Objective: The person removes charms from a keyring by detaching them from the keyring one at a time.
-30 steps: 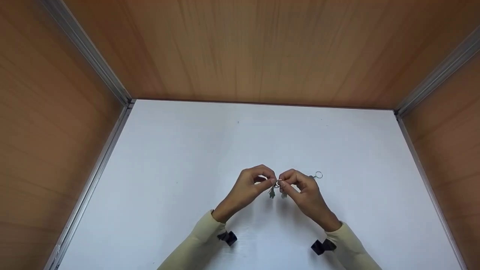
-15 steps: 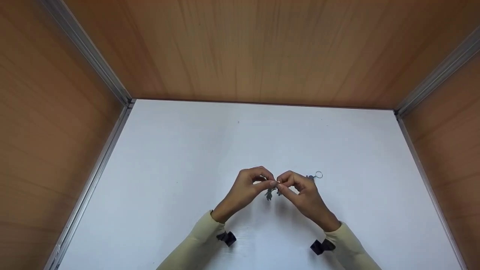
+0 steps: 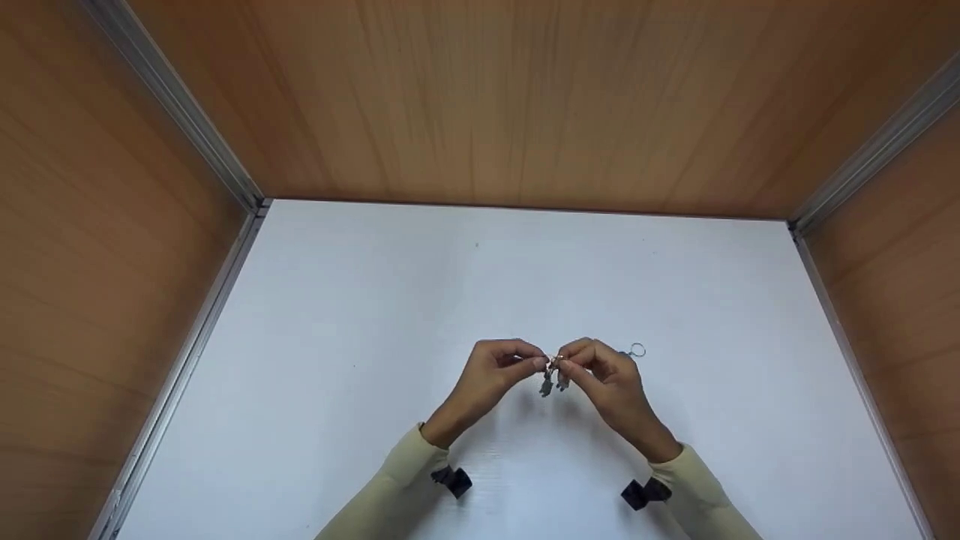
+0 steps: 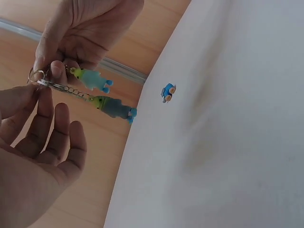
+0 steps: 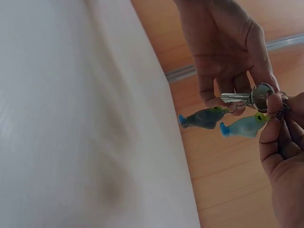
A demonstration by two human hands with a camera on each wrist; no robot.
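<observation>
Landmark: the key ring (image 5: 262, 96), a small silver loop held up in the air above the white table (image 3: 360, 315).
Left hand: the left hand (image 3: 499, 375) is on the left side of the key ring. Its thumb and first finger pinch the ring, and the other fingers curl loosely below. Pinching just with the tips leaves the small ring free to be worked on.
Right hand: the right hand (image 3: 604, 379) is on the right side of the key ring, fingertip to fingertip with the left hand. It pinches the ring too, so the ring does not twist.
Key: one silver key (image 5: 237, 98) sticks out sideways from the key ring, next to the fingers.
Bird charms: two little bird charms hang down under the key ring because nothing holds them up. One is darker blue-green (image 4: 114, 107) on a short chain. One is light blue (image 4: 92, 79).
Thing on the table: one small blue charm (image 4: 167, 91) lies on the white table, well apart from the key ring.
Spare ring: one more silver ring (image 3: 637, 349) lies on the table just past the right hand.
Walls: three brown wooden walls (image 3: 525, 97) stand around the table, far from the key ring.
Count: two hands, one key, two hanging birds, one charm on the table, one spare ring.
</observation>
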